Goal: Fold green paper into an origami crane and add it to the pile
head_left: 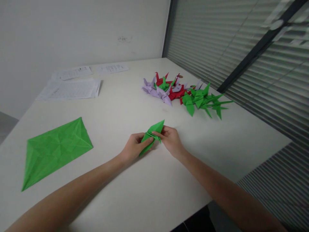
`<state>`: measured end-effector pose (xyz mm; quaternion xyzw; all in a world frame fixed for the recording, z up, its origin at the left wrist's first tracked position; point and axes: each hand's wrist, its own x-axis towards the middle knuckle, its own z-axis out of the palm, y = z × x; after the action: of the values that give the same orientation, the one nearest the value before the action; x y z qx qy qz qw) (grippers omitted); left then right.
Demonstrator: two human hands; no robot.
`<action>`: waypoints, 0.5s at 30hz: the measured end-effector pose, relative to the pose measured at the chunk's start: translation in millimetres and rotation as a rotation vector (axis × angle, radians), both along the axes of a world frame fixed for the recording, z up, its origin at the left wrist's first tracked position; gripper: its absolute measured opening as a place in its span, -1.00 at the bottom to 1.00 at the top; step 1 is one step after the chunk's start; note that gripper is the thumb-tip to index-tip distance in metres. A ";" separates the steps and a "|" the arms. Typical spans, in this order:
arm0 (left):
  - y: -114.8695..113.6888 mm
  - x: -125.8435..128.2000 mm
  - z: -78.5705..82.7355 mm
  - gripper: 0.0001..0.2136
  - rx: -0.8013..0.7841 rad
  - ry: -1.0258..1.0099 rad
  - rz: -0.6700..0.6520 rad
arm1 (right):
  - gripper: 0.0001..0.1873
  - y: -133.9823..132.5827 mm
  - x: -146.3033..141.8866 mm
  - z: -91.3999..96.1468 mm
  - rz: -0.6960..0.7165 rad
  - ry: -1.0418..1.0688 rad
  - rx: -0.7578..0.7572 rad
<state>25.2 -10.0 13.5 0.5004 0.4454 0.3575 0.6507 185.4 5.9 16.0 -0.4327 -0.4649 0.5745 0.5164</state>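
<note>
A green origami crane [156, 128], its wings spread, is between my two hands just above the white table. My left hand [134, 148] pinches its near wing, the thumb lying on top by the folded middle. On the far side, my right hand [172, 140] grips it, with the index finger stretched across the folds and the thumb partly hidden. Some of the left fingers are out of sight under the paper. To the left lies an unfolded green paper sheet [59, 146], covered in crease lines.
A pile of finished origami cranes lies at the back right: purple ones [164, 93], red ones [177, 93] and green ones [199, 98]. Printed papers [72, 88] are stacked at the back left of the white table [120, 106]. Window blinds [229, 48] run along the right edge.
</note>
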 end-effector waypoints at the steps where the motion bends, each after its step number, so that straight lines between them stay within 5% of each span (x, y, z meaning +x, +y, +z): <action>1: -0.6 -0.3 -0.6 -0.58 0.020 0.019 -0.012 | -0.58 0.5 -1.0 -1.3 0.020 0.019 -0.025; 15: 1.7 -2.7 0.8 -0.55 0.155 0.059 -0.126 | -0.59 -0.9 5.3 -8.4 0.110 -0.011 -0.168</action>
<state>22.5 -8.3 14.3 0.5865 0.4029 0.3342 0.6180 190.7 5.0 7.6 -0.4513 -0.4409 0.6367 0.4433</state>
